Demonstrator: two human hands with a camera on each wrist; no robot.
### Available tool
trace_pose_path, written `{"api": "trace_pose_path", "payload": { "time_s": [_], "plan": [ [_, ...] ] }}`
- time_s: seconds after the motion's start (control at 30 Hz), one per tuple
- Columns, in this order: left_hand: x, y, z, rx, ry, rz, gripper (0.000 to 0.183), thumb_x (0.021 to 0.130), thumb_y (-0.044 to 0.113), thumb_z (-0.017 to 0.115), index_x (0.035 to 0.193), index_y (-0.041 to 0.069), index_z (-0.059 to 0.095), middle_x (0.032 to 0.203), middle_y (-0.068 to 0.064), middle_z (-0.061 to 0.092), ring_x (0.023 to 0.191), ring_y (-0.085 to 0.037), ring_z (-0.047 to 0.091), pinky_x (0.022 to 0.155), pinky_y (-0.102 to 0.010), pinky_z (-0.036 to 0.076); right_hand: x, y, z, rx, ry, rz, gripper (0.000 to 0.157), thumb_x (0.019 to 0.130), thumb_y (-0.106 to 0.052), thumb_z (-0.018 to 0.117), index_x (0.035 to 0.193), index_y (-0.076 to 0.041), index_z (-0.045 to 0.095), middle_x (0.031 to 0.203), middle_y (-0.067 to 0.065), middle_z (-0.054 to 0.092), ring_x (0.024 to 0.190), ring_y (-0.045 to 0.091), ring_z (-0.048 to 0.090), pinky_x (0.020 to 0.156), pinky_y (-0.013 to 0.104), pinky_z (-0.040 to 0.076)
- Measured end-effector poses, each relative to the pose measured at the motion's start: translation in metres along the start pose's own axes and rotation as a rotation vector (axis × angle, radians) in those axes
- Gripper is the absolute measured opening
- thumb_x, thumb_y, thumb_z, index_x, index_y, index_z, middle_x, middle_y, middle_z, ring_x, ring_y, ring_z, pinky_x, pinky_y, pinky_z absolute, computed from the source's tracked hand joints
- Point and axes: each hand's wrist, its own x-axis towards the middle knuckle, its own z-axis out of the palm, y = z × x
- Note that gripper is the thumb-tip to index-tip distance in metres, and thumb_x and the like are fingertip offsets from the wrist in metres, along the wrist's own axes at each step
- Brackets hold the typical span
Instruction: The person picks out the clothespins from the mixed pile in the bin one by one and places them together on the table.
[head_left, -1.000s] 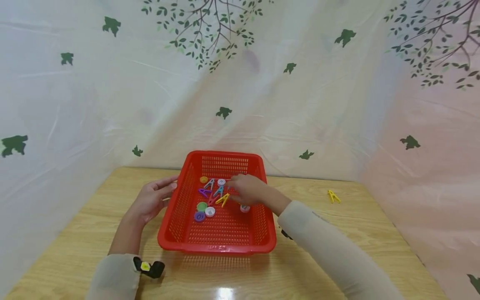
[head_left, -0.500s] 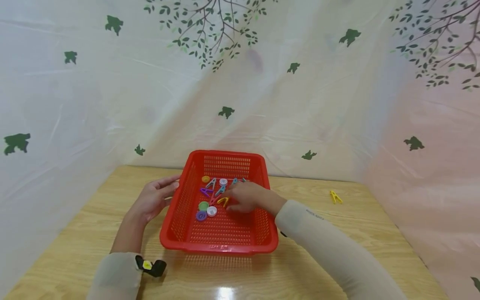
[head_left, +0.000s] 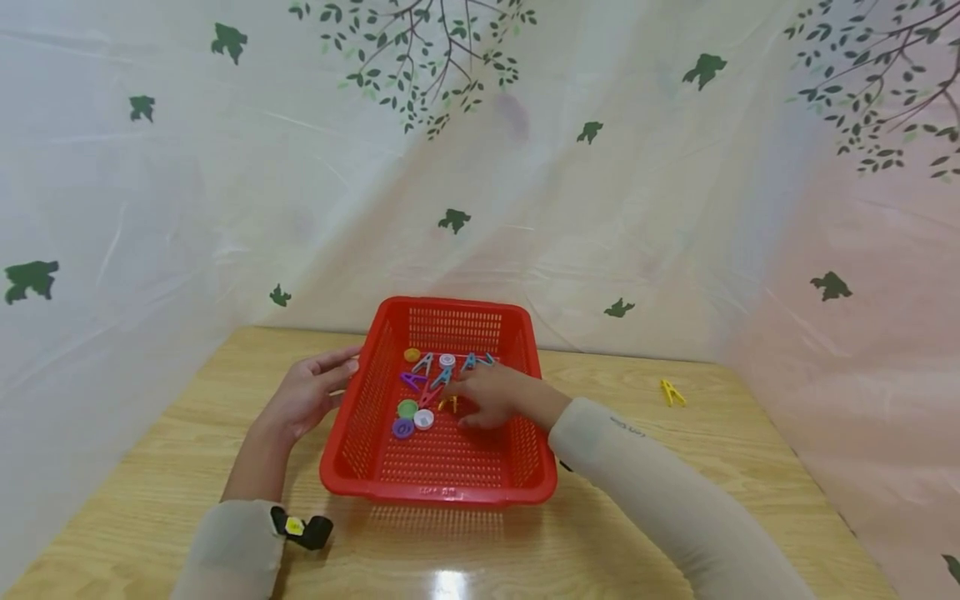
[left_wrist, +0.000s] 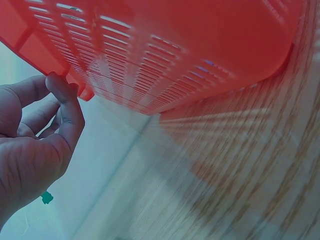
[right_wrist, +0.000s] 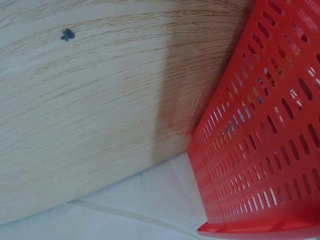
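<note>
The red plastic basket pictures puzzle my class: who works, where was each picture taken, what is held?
No machine: a person works bare-handed, with cameras worn on head and wrists. The head view shows a light wooden table bearing a rectangular red plastic basket and, to its right, a yellow A-shaped plastic clip. Inside the basket lie small coloured clips and round plastic discs. In the left wrist view, the left hand holds the basket's rim. The right wrist view shows the basket's outside; the right hand reaches inside, beside another yellow clip, its grip unclear.
</note>
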Motion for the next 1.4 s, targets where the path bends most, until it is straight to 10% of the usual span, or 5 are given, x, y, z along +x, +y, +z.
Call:
{"api": "trace_pose_path", "payload": {
  "time_s": [0.23, 1.4],
  "plan": [
    [-0.0005, -0.0007, -0.0009, 0.003, -0.005, 0.014, 0.054, 0.103, 0.028, 0.064, 0.151, 0.008, 0.05, 0.139, -0.009, 0.063, 0.111, -0.02, 0.069, 0.092, -0.038, 0.059, 0.0031, 0.0039, 0.0016, 0.056, 0.011, -0.077, 0.043, 0.094, -0.041, 0.073, 0.134, -0.027, 0.065, 0.119, -0.008, 0.068, 0.101, 0.012, 0.06, 0.098, 0.039, 0.054],
    [-0.0022, -0.0008, 0.0015, -0.006, 0.002, 0.008, 0.054, 0.103, 0.027, 0.065, 0.151, 0.007, 0.05, 0.137, -0.009, 0.064, 0.111, -0.02, 0.069, 0.092, -0.037, 0.059, 0.0, -0.0015, 0.0014, 0.116, 0.085, -0.05, 0.031, 0.096, -0.017, 0.073, 0.127, -0.023, 0.072, 0.117, -0.009, 0.072, 0.105, 0.011, 0.066, 0.101, 0.036, 0.054]
  ]
}}
